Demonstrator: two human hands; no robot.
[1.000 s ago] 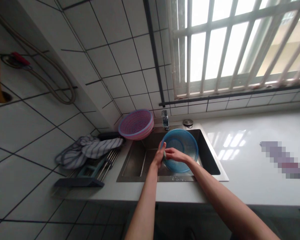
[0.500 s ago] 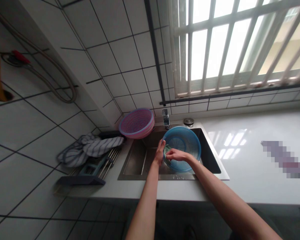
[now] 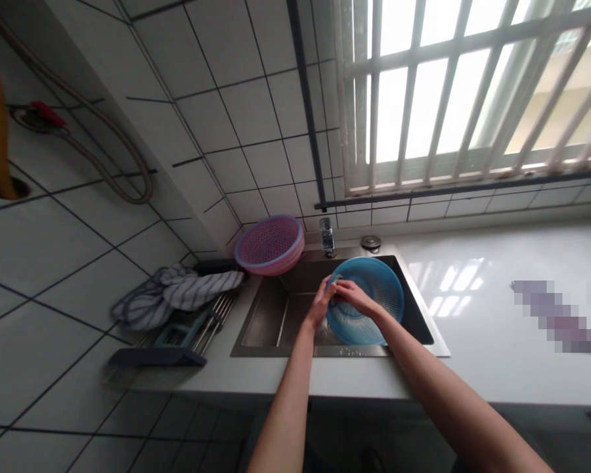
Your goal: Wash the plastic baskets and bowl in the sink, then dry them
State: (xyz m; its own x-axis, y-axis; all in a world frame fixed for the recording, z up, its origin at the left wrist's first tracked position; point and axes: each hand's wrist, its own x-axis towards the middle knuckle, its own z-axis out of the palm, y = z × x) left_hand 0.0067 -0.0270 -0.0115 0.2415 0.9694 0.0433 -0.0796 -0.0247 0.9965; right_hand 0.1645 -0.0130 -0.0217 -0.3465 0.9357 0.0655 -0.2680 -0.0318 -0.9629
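Note:
A blue plastic colander (image 3: 374, 299) is tilted over the steel sink (image 3: 270, 315). My left hand (image 3: 320, 305) grips its left rim from outside, fingers curled. My right hand (image 3: 352, 294) is closed against the inner left rim, pressing something small that I cannot make out. Both forearms reach up from the bottom of the view.
A pink colander (image 3: 270, 244) rests on the sink's back left corner beside the tap (image 3: 327, 238). A striped cloth (image 3: 177, 292) lies on a dish rack (image 3: 177, 335) to the left. White counter (image 3: 497, 315) stretches right, under a barred window (image 3: 473, 92). Tiled wall behind.
The blue colander has shifted a little to the right and tilted. My right hand has moved up along its inner left rim; my left hand followed upward on the rim.

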